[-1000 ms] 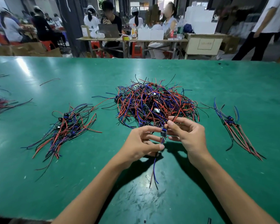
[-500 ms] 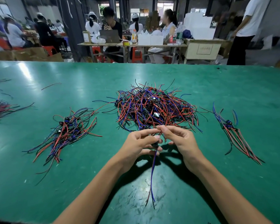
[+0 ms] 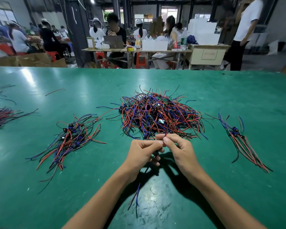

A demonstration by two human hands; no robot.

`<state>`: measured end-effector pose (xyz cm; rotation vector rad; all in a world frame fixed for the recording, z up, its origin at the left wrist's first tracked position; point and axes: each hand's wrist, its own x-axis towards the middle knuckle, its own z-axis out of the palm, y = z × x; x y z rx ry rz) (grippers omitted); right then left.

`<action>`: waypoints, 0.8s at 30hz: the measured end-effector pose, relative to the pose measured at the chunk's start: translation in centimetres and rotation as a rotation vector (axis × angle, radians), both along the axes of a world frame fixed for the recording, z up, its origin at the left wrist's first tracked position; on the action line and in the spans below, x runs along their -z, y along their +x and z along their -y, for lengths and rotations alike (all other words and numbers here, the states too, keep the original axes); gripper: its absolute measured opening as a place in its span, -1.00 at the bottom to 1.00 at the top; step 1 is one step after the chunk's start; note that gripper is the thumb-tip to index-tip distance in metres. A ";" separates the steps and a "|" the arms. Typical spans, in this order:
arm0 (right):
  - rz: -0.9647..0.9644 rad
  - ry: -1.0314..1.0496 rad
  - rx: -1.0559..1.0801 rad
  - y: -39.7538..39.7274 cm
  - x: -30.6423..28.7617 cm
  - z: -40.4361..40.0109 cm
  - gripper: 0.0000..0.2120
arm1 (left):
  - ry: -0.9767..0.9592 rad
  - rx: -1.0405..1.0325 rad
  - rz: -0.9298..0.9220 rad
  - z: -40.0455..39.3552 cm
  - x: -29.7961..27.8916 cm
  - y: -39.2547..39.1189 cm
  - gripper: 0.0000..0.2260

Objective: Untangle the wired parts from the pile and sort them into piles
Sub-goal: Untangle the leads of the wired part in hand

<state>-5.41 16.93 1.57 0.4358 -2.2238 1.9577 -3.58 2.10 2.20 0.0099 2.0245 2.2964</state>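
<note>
At the far left edge of the green counter [image 3: 40, 187] lies a small bundle of red and dark wires [image 3: 0, 115], with one loose wire [image 3: 54, 91] farther back. Right of it sits a sorted pile of wired parts [image 3: 71, 139], its red, blue and black leads fanned toward the near left. The left hand [image 3: 143, 153] is curled round a wired part [image 3: 153, 160], whose blue and black leads [image 3: 136, 198] hang down to the counter beneath the wrist. Touching it, the right hand [image 3: 180, 148] pinches a red wire end [image 3: 165, 134] between thumb and forefinger, just in front of the big tangled pile [image 3: 160, 114] at the counter's middle. Well to the right lies a smaller sorted pile [image 3: 239, 138], leads trailing toward the near right. Beyond the counter, people sit at tables [image 3: 139, 50], and a person in a white shirt [image 3: 243, 30] stands at far right.
</note>
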 end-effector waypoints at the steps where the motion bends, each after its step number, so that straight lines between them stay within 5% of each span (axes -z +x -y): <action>1: 0.026 -0.031 0.020 0.1 0.0 0.1 -0.77 | -0.020 0.000 -0.013 -0.1 0.1 0.0 -0.85; 8: 0.227 -0.248 0.139 -0.2 -0.4 0.7 -0.74 | -0.096 0.047 -0.078 -0.5 0.0 -0.1 -0.86; 18: 0.265 -0.382 0.403 -1.8 -1.0 -2.5 -0.70 | -0.182 0.196 -0.107 -0.8 0.3 0.6 -0.88; 24: 0.393 -0.607 0.360 -1.9 -1.4 -3.1 -0.76 | -0.217 0.188 -0.132 -0.9 0.4 0.9 -0.86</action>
